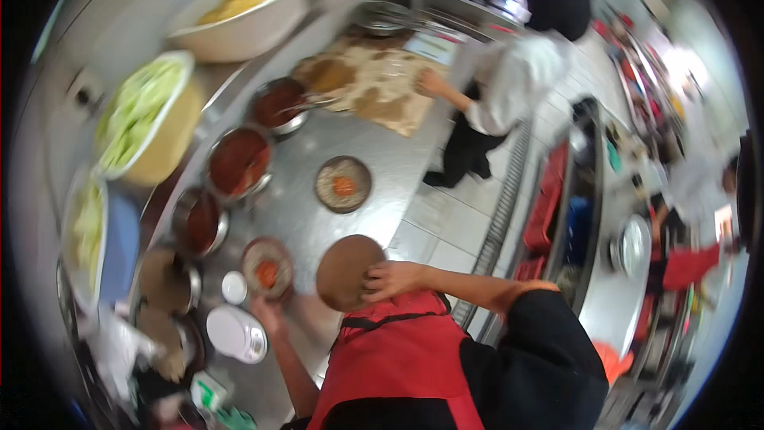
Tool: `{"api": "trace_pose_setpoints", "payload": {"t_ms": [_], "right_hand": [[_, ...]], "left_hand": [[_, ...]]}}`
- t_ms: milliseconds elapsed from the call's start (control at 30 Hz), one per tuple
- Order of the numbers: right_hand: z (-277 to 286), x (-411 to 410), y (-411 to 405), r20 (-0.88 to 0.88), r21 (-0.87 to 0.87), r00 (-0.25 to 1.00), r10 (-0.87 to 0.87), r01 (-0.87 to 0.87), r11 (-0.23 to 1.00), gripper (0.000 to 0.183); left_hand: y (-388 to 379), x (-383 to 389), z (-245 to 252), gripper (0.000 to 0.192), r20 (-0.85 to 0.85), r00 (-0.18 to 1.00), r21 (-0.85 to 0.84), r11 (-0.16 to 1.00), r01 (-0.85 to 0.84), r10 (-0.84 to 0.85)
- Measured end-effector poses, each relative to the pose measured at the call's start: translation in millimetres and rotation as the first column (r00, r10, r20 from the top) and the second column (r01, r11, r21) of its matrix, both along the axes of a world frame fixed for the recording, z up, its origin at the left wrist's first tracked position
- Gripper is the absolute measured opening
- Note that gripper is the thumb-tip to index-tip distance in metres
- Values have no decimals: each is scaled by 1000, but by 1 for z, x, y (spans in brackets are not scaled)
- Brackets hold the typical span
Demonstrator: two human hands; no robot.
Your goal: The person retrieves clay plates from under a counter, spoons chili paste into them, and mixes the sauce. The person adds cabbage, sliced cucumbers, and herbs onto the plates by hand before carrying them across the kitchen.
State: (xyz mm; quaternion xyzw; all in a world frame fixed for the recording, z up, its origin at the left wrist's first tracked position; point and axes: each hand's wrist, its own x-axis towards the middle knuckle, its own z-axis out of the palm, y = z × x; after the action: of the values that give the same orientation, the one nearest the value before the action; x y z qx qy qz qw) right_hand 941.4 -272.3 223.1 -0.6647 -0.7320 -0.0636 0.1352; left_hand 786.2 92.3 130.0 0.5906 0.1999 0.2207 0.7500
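My right hand (391,280) grips the rim of a round brown dish (349,273), held close to my red apron. At the near edge of another round dish (268,245) is my left hand (268,313); that dish holds a pale grainy food with orange-red sauce in its middle. Whether the left fingers grip it or only touch it, I cannot tell. A similar filled dish (343,184) stands farther up the steel table (310,149). Beside my left hand are a white kitchen scale (237,333) and a small white round container (234,287).
Metal bowls of red sauce (240,161) line the left side. Above them stand tubs of shredded greens (143,110) and a tub of yellow food (239,6). A co-worker (519,83) reaches over a stained cloth (388,86) at the far end. Red crates (546,203) stand right, beyond a floor drain.
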Motion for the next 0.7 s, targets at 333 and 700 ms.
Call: {"api": "trace_pose_setpoints", "payload": {"t_ms": [333,700], "right_hand": [[-31,80,79,-407,187,912,61,18,982,37],[71,409,202,-84,-57,702,-707,705,706,22]], "left_hand": [[0,-18,63,50,-117,947,-290,902,-320,298],[-152,69,80,54,7,789,-552,660,-509,615]]}}
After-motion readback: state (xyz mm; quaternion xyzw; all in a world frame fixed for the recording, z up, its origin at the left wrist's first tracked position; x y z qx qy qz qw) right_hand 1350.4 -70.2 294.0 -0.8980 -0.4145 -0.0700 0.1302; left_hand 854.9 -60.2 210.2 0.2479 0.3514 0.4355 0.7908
